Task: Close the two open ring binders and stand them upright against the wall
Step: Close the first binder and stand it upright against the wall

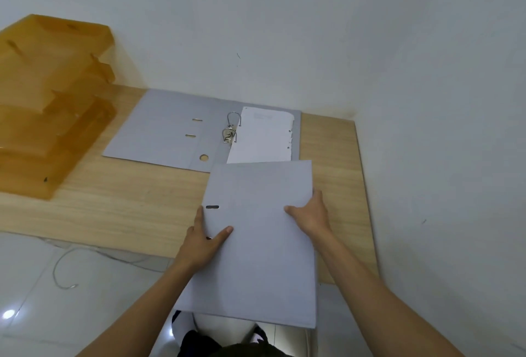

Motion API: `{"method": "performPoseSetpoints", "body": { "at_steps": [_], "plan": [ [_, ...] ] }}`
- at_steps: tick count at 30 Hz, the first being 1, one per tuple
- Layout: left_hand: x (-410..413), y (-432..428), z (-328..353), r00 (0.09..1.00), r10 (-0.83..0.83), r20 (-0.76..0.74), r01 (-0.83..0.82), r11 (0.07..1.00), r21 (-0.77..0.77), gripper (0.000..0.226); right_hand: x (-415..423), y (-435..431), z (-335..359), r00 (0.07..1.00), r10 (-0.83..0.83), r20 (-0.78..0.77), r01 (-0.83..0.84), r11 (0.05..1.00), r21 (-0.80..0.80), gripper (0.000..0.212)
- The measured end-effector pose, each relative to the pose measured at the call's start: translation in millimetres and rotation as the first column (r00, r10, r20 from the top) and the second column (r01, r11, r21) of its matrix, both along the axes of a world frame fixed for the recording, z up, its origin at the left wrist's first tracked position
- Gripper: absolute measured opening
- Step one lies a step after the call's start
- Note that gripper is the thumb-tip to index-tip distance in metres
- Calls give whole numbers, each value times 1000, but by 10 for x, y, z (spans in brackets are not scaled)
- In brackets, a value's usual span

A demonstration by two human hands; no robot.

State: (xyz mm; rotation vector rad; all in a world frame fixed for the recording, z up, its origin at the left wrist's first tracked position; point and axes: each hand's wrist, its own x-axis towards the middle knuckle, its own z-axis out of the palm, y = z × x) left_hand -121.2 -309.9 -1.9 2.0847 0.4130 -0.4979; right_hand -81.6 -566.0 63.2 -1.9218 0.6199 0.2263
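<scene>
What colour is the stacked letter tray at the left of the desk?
Translucent amber-orange; the letter tray shows clearly in the head view, the only one.

The closed binder [256, 243] is plain pale grey with one dark slot near its left edge. The open binder [159, 129] behind it is the same flat grey inside, with a silver metal ring mechanism [230, 129] and a white sheet of paper [263, 137] carrying faint, unreadable print. The bench [113, 203] is light wood with a fine horizontal grain. The stacked trays [42, 100] are translucent amber-orange. The wall [284, 29] is plain off-white. The floor [71, 299] is glossy white tile.
</scene>
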Motion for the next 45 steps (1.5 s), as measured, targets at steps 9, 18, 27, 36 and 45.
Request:
{"method": "performPoseSetpoints", "body": {
  "at_steps": [9, 18, 27, 36, 45],
  "plan": [
    [-62, -255, -70, 996, 83, -26, -81, 994, 68, 114, -345, -160, -474, 976, 81, -202, -142, 941, -309, 101],
    [-82, -410, -37, 993, 78, -92, -57, 976, 212, 96, -429, 244, -635, 789, 480, -382, -524, 851, -13, 88],
    [50, -230, -122, 969, 156, -190, -151, 988, 41, 107, -375, 414, -648, 866, 331, -375, -345, 938, 31, 76],
    [392, -381, 356, 906, -111, -408, -187, 759, -623, 76, -425, 548, -408, 951, 51, -305, -94, 987, -130, 66],
    [460, -803, 796, 867, -362, -342, -141, 479, -866, 52, -452, 500, 128, 992, -121, -22, 122, 990, 75, 85]
  ]
}}
